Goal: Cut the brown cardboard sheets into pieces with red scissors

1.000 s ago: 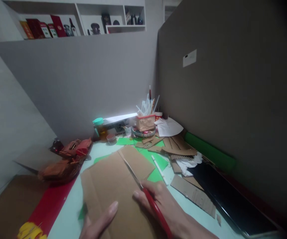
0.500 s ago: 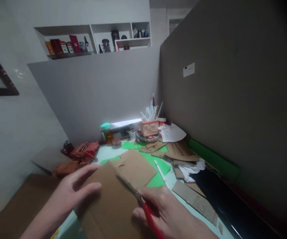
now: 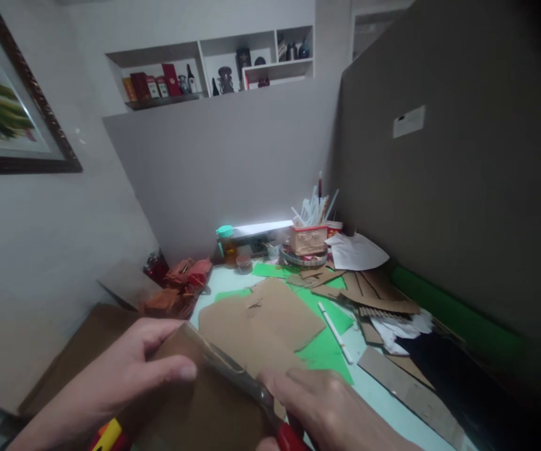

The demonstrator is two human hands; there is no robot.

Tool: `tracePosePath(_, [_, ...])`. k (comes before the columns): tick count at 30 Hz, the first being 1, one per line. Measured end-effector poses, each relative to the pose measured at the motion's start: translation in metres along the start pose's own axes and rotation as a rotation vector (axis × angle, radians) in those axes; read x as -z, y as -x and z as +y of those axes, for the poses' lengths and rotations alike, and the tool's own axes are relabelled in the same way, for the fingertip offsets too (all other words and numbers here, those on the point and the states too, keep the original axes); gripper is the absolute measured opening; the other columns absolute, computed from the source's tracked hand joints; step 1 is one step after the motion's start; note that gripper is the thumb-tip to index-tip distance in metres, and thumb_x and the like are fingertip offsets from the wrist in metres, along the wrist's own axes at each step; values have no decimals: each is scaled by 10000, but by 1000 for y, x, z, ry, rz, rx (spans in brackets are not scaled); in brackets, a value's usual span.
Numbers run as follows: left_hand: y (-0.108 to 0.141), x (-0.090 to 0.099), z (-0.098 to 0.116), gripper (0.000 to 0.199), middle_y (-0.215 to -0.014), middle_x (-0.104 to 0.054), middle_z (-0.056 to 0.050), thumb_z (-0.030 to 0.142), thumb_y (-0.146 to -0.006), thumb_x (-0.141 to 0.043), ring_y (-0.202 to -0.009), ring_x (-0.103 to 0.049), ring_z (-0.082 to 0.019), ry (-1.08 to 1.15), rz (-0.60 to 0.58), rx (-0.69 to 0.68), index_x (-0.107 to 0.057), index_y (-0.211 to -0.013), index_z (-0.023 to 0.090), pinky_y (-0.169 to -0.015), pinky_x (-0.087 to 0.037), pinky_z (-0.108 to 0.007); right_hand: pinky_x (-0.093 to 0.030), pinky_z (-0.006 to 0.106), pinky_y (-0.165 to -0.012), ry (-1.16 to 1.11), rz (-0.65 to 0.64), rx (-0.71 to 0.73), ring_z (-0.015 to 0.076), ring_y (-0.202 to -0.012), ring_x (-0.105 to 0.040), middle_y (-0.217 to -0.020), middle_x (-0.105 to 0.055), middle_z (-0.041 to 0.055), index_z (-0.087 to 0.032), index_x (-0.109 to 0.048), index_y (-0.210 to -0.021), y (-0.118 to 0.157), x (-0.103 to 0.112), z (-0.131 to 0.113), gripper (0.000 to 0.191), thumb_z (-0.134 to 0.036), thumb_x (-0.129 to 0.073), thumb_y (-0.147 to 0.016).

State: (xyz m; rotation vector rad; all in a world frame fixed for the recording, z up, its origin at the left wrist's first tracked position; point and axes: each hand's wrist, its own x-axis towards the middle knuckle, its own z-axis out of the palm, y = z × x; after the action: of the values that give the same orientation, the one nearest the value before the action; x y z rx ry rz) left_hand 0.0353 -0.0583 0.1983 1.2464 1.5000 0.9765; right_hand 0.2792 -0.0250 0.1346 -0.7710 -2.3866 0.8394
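Hands at work low over the bench — left hand (image 3: pixel 124 376) pinching the raised cardboard sheet (image 3: pixel 205 401), right hand (image 3: pixel 331 407) closed around red-handled scissors (image 3: pixel 252 391) biting its edge — risking, likely, a nicked left thumb or a crooked, torn cut should the sheet flex.

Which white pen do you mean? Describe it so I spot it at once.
Start at the green paper right of the cardboard sheet. The pen lies slantwise along its right edge. It lies alone; the other white sticks stand in the holder further back.
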Motion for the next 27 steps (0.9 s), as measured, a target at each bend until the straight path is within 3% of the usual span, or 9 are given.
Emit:
tracePosePath(4, [12, 5, -8, 169, -613, -756, -1, 234, -615, -885, -573, -670, -172, 208, -11, 42, -835, -776, 225, -536, -533, -214, -437, 280, -575, 115, -20, 23, 203, -673, -658, -851, -732, 49, -247, -680, -917, -7, 2, -14, 57, -302, -663, -915])
tracePosePath(9, [10, 6, -23, 239, -630, -764, -4, 283, -628, -898, -604, -708, -182, 356, -84, 37, -838, -844, 200, -569, -539, -213, -407, 274, -517, 201, -149, -16, 173, -584, -597, -741, -688, 37, -220, -685, -875, -14, 11, -29, 125, -334, -662, -920])
tracePosePath(14, [-1, 0, -40, 460, -807, -830, -76, 373, -665, -883, -677, -755, -262, 470, -194, 57, -809, -1095, 228, -647, -587, -319, -395, 273, -503, 195, -175, -100, 175, -619, -594, -753, -685, 37, -227, -680, -862, -3, 17, -38, 234, -366, -536, -983])
tracePosePath(17, [-4, -5, -46, 385, -830, -835, -64, 352, -696, -871, -702, -761, -241, 506, -288, 16, -822, -1063, 249, -673, -588, -295, -411, 265, -505, 173, -178, -195, 199, -715, -636, -824, -708, 58, -250, -687, -865, 11, 18, -38, 287, -405, -489, -1003])
tracePosePath(20, [-5, -8, -49, 326, -850, -835, -40, 328, -704, -870, -736, -761, -220, 516, -323, 8, -831, -1023, 272, -698, -580, -266, -423, 263, -493, 152, -168, -258, 185, -681, -640, -911, -726, 79, -258, -708, -923, 19, 21, -41, 270, -418, -504, -1000])
tracePosePath(24, [-4, -10, -52, 332, -823, -833, -41, 369, -707, -867, -705, -746, -216, 474, -322, 16, -832, -1015, 249, -666, -580, -263, -432, 280, -501, 236, -113, -220, 190, -619, -630, -828, -711, 79, -232, -715, -911, 16, 25, -54, 237, -439, -602, -940])
tracePosePath(27, [-3, -11, -54, 340, -811, -830, -47, 371, -696, -875, -671, -734, -207, 432, -347, -5, -834, -996, 216, -638, -573, -256, -439, 266, -511, 288, -124, -179, 185, -601, -628, -753, -686, 56, -215, -698, -932, 15, 24, -60, 227, -386, -550, -954])
